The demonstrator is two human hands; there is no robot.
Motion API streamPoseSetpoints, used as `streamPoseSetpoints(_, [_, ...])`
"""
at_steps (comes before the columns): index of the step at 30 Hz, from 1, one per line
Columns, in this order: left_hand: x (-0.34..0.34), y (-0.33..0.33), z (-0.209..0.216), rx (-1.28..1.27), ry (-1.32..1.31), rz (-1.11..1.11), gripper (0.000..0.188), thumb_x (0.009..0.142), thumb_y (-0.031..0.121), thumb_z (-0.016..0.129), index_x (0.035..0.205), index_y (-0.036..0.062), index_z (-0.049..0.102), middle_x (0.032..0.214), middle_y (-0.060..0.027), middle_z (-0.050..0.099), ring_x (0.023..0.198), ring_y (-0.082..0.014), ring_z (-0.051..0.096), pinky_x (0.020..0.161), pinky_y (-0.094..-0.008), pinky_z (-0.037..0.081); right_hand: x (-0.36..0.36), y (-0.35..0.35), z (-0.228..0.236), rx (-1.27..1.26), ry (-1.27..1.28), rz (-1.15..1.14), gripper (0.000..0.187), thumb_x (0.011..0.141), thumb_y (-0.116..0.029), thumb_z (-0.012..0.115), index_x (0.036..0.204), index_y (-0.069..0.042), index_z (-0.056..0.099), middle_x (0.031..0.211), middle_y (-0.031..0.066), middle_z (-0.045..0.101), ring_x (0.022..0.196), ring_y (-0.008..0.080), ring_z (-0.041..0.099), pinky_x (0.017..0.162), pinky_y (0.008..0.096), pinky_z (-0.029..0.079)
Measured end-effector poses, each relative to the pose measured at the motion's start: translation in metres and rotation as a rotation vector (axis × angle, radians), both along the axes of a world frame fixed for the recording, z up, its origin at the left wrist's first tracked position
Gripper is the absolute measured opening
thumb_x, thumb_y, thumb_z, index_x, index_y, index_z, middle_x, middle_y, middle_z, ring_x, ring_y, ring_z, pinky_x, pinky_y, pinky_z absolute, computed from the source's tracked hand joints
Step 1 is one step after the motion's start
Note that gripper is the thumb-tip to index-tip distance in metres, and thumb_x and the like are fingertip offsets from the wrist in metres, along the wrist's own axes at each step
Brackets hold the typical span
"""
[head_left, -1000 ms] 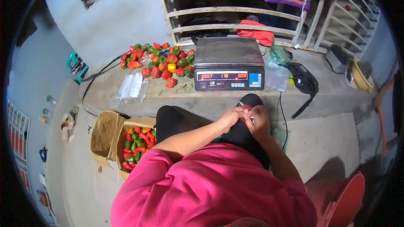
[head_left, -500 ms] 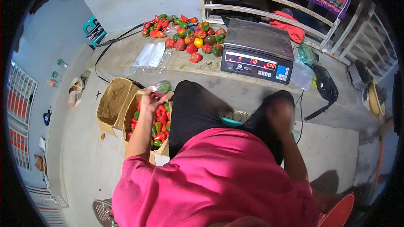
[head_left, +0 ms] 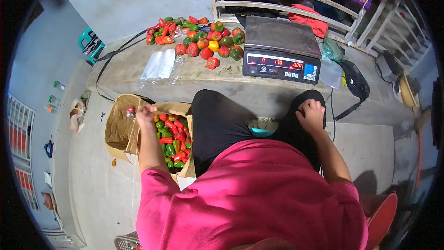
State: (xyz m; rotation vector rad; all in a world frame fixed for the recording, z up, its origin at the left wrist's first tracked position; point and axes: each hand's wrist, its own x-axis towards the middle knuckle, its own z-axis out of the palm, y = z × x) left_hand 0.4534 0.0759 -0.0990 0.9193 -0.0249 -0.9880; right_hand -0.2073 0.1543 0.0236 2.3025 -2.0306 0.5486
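My left hand (head_left: 146,115) hangs over the shared edge of two brown paper bags, fingers loosely stretched. Just left of it is a small clear plastic packet (head_left: 131,110) with something red inside, over the left bag (head_left: 116,132); it looks apart from my fingers, though thin plastic between them is hard to make out. The right bag (head_left: 186,108) is full of red and green peppers (head_left: 173,141). Resting on my right knee, my right hand (head_left: 312,113) holds nothing, its fingers apart and slightly bent.
On the concrete ledge ahead lie a pile of peppers (head_left: 206,46), flat clear plastic bags (head_left: 159,65) and a digital scale (head_left: 281,51). A black pouch (head_left: 355,83) sits right of the scale. Between my legs a teal rim (head_left: 262,132) shows.
My left hand has moved left from beside my knee to above the bags, and the packet it held is now over the left bag. My right hand has settled on my knee.
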Motion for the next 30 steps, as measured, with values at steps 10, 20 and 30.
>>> streamPoseSetpoints(10, [-0.246, -0.133, 0.051, 0.121, -1.296, -0.383, 0.035, 0.072, 0.020, 0.064, 0.104, 0.0060, 0.058, 0.087, -0.0129, 0.060, 0.084, -0.0279, 0.058, 0.073, -0.0350, 0.046, -0.007, -0.027, -0.008, 0.020, -0.011, 0.086, 0.021, 0.066, -0.023, 0.068, 0.083, -0.011, 0.061, 0.092, 0.0052, 0.050, 0.092, 0.0253, 0.047, 0.076, 0.0396, 0.035])
streamPoseSetpoints(20, [-0.326, -0.186, 0.104, 0.712, -1.765, -0.518, 0.060, 0.070, 0.039, 0.064, 0.125, 0.0239, 0.044, 0.141, -0.0209, 0.016, 0.128, -0.0432, 0.017, 0.100, -0.0490, 0.026, -0.027, -0.014, -0.011, -0.017, 0.005, 0.001, 0.021, 0.068, -0.024, 0.067, 0.084, -0.013, 0.060, 0.093, 0.0061, 0.050, 0.092, 0.0264, 0.047, 0.076, 0.0419, 0.036])
streamPoseSetpoints(30, [-0.242, -0.243, 0.025, 0.276, -1.318, -0.638, 0.021, 0.075, 0.023, 0.060, 0.090, 0.0113, 0.068, 0.080, -0.0045, 0.066, 0.074, -0.0164, 0.056, 0.071, -0.0286, 0.044, -0.039, -0.011, -0.013, -0.002, -0.015, -0.075, 0.018, 0.069, -0.026, 0.066, 0.082, -0.015, 0.060, 0.093, 0.0039, 0.052, 0.092, 0.0248, 0.048, 0.079, 0.0422, 0.035])
